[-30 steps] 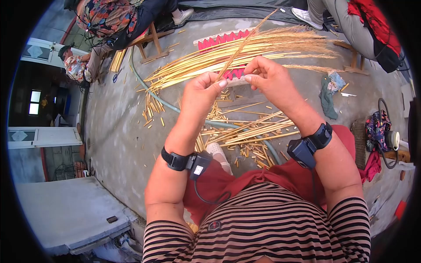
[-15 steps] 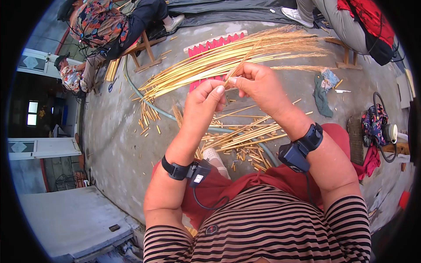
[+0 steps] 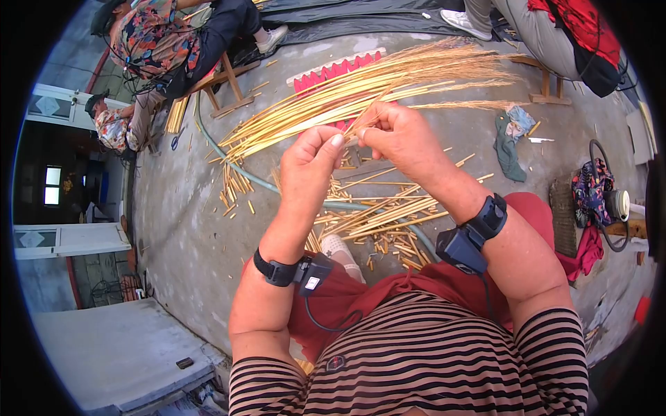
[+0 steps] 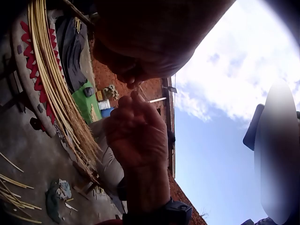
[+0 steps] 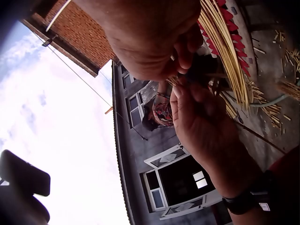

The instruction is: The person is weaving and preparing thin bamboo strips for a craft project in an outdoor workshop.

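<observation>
Thumb and fingers of my left hand (image 3: 310, 161) pinch a thin straw stalk (image 3: 357, 125) in the head view. Close beside it, my right hand (image 3: 404, 142) pinches the same stalk's feathery part, fingers curled. In the right wrist view the stalk's brown wisps (image 5: 173, 80) show between the two sets of fingertips. Beyond the hands a long bundle of yellow stalks (image 3: 298, 109) with brushy ends lies across a rack with red zigzag trim (image 3: 336, 73).
Loose stalks (image 3: 388, 215) and short cut pieces lie on the floor by a hose (image 3: 253, 177). A green cloth (image 3: 510, 152) is at the right. Seated people (image 3: 166, 45) are at the far left and far right, and a low slab (image 3: 125, 347) at the near left.
The stalk, raised high and slanting a second ago, is now lower and mostly hidden at the fingertips. My right hand has come closer to my left, and the view has shifted slightly.
</observation>
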A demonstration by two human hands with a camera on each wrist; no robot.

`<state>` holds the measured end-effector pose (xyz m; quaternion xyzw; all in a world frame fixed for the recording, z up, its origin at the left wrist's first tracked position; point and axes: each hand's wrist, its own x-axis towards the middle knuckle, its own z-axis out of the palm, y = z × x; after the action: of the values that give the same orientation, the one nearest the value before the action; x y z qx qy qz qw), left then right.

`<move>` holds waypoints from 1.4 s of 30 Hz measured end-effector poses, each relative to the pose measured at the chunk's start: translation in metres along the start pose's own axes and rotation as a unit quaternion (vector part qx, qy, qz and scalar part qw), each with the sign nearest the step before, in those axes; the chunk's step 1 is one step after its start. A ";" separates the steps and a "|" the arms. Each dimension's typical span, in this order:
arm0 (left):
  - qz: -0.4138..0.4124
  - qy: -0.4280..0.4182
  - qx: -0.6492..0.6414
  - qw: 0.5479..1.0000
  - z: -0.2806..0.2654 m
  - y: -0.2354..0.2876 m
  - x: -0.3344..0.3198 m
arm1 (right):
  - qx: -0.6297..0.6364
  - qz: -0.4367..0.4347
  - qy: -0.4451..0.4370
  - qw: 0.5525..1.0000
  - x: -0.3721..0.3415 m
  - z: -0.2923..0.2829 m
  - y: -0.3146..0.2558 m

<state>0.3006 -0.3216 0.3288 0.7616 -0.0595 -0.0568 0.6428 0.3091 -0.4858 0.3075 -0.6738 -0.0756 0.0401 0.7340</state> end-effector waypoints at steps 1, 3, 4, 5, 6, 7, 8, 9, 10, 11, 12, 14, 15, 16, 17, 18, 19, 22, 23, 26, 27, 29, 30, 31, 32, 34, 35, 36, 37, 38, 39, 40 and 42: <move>-0.002 0.000 0.012 1.000 0.000 0.001 0.000 | -0.019 0.000 0.006 1.000 0.000 -0.001 -0.001; -0.002 0.008 0.021 1.000 -0.003 0.001 0.000 | -0.049 -0.017 0.036 0.998 0.006 -0.011 0.003; 0.000 0.016 0.018 1.000 -0.007 -0.001 0.002 | -0.064 -0.027 0.051 0.996 0.010 -0.018 0.004; 0.001 0.024 0.015 1.000 -0.012 -0.002 0.003 | -0.023 -0.023 0.081 0.996 0.013 -0.025 0.002; 0.004 0.023 -0.017 1.000 -0.016 0.001 0.004 | 0.018 -0.017 0.110 0.994 0.016 -0.033 -0.002; -0.009 0.022 -0.019 1.000 -0.020 0.003 0.005 | 0.059 -0.012 0.139 0.989 0.018 -0.040 -0.004; -0.021 0.022 -0.022 0.999 -0.023 0.004 0.005 | 0.118 -0.017 0.149 0.982 0.019 -0.044 -0.003; -0.034 0.022 -0.024 0.999 -0.026 0.005 0.005 | 0.129 -0.007 0.140 0.982 0.018 -0.041 -0.003; -0.047 0.007 -0.027 0.998 -0.028 0.004 0.004 | 0.140 0.004 0.131 0.981 0.016 -0.037 -0.004; -0.060 -0.009 -0.030 0.998 -0.030 0.002 0.004 | 0.150 0.015 0.123 0.981 0.014 -0.032 -0.005; -0.074 -0.025 -0.034 0.996 -0.030 0.001 0.003 | 0.126 0.011 0.094 0.988 0.011 -0.026 -0.006; -0.082 -0.037 -0.029 0.996 -0.028 0.000 0.002 | 0.077 0.003 0.036 0.996 0.007 -0.015 -0.010; -0.086 -0.043 -0.026 0.995 -0.028 -0.001 0.001 | 0.059 -0.004 0.027 0.998 0.007 -0.013 -0.009; -0.088 -0.044 -0.025 0.995 -0.026 0.000 0.000 | 0.041 -0.011 0.018 0.999 0.008 -0.012 -0.007; -0.089 -0.045 -0.024 0.995 -0.025 0.001 -0.001 | 0.024 -0.018 0.008 1.000 0.008 -0.011 -0.006; -0.090 -0.045 -0.023 0.995 -0.025 0.002 -0.001 | 0.029 -0.020 0.012 0.999 0.008 -0.011 -0.006; -0.092 -0.048 -0.024 0.994 -0.025 0.001 -0.001 | 0.034 -0.021 0.016 0.999 0.008 -0.010 -0.006; -0.103 -0.056 -0.026 0.993 -0.024 0.000 0.000 | 0.032 -0.022 0.021 0.999 0.009 -0.010 -0.005; -0.110 -0.057 -0.025 0.992 -0.024 0.001 0.000 | 0.027 -0.021 0.022 0.999 0.009 -0.011 -0.005; -0.118 -0.064 -0.018 0.991 -0.028 0.005 0.002 | -0.113 -0.081 0.080 0.987 0.011 -0.015 -0.001; -0.119 -0.066 -0.015 0.991 -0.029 0.006 0.002 | -0.160 -0.108 0.106 0.975 0.011 -0.020 -0.004; -0.099 -0.051 -0.026 0.993 -0.029 0.009 0.004 | -0.252 -0.160 0.154 0.942 0.009 -0.032 -0.014; -0.091 -0.042 -0.031 0.994 -0.031 0.009 0.005 | -0.221 -0.141 0.155 0.953 0.011 -0.035 -0.012; -0.086 -0.049 -0.038 0.994 -0.032 0.008 0.007 | -0.188 -0.123 0.154 0.962 0.014 -0.037 -0.010; -0.080 -0.056 -0.044 0.994 -0.031 0.007 0.009 | -0.156 -0.106 0.153 0.970 0.016 -0.036 -0.010; -0.075 -0.079 -0.044 0.993 -0.027 0.006 0.013 | -0.079 -0.032 0.033 0.996 0.012 -0.026 -0.011; -0.083 -0.098 -0.052 0.990 -0.024 0.006 0.014 | -0.041 0.006 -0.026 0.999 0.009 -0.020 -0.011; -0.092 -0.118 -0.060 0.987 -0.019 0.006 0.014 | -0.019 0.002 -0.041 0.999 0.007 -0.015 -0.008; -0.100 -0.137 -0.068 0.983 -0.016 0.005 0.016 | 0.003 -0.004 -0.057 0.998 0.005 -0.009 -0.002; -0.106 -0.162 -0.054 0.980 -0.016 0.003 0.018 | 0.025 -0.009 -0.073 0.997 0.004 -0.006 0.002; -0.106 -0.153 -0.077 0.980 -0.014 0.003 0.016 | 0.019 -0.010 -0.052 0.998 0.004 -0.005 0.003; -0.106 -0.144 -0.099 0.979 -0.011 0.006 0.014 | 0.014 -0.011 -0.031 0.999 0.004 -0.005 0.003; -0.105 -0.134 -0.125 0.977 -0.011 0.008 0.015 | 0.012 -0.007 0.006 1.000 0.007 -0.008 0.005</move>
<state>0.3174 -0.3146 0.3380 0.6625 -0.0569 -0.2322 0.7099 0.3172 -0.4927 0.3026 -0.6644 -0.0751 0.0319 0.7429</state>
